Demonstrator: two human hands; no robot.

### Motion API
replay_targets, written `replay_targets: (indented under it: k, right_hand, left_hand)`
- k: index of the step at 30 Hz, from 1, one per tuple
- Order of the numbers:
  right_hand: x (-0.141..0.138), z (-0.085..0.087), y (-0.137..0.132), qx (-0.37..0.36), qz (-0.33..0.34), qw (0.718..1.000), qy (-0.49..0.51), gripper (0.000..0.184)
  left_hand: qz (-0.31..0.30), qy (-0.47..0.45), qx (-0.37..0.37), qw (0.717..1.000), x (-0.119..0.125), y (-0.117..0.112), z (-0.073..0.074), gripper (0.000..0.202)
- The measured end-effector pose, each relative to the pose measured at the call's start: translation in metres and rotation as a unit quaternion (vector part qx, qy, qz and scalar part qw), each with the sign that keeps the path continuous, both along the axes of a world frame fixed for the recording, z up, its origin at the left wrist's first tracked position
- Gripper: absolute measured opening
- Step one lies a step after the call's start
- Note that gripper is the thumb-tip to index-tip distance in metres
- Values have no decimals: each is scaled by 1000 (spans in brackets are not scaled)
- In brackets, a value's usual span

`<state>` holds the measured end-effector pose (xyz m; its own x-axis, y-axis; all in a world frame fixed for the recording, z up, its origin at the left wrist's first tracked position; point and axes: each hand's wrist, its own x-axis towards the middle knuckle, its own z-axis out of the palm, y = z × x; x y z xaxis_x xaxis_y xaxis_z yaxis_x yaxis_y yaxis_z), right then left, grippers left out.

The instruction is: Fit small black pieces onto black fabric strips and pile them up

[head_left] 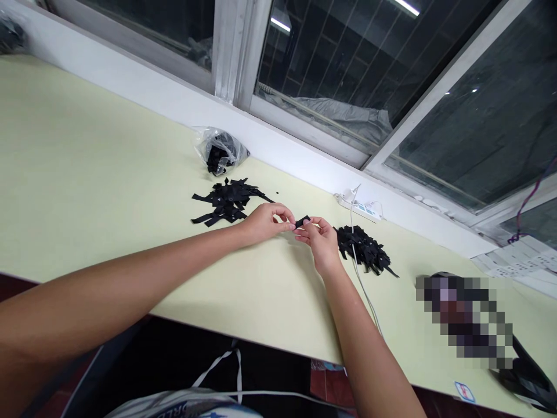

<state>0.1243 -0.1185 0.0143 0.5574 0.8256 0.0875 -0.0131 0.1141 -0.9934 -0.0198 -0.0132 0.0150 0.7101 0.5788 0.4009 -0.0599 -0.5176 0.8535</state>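
Between my hands, above the pale table, is a short black fabric strip (301, 222). My right hand (322, 242) pinches it between thumb and fingers. At its other end, the closed thumb and fingertips of my left hand (264, 223) grip the strip; the exact hold is too small to make out. Just beyond my left hand lies a loose pile of black fabric strips (228, 200), some with tiny light spots. A second pile of similar strips (365, 248) lies to the right of my right hand.
A clear plastic bag (224, 152) with black pieces stands near the wall. A white power strip (360, 208) sits at the back edge, and a white cable (358, 273) crosses the table (108, 151). At the right is a dark, partly blurred object (528, 377). Windows line the back.
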Motion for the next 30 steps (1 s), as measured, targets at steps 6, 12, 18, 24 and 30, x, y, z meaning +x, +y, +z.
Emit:
replay_targets:
  k: [6, 12, 18, 24, 30]
  right_hand:
    - [-6, -3, 0, 19, 21, 999, -36, 33]
    - [-9, -4, 0, 29, 27, 998, -56, 31]
    - [-10, -6, 0, 33, 28, 995, -91, 30]
    - [-11, -5, -1, 29, 33, 995, -89, 28]
    - [-15, -2, -2, 42, 27, 994, -92, 26]
  left_hand:
    - [5, 2, -2, 1000, 1, 0, -1, 17]
    - [-8, -1, -46, 999, 3, 2, -3, 19]
    - [-20, 20, -81, 996, 3, 6, -7, 17]
    - [-13, -14, -139, 990, 4, 4, -6, 20]
    - [9, -11, -184, 983, 6, 2, -1, 23]
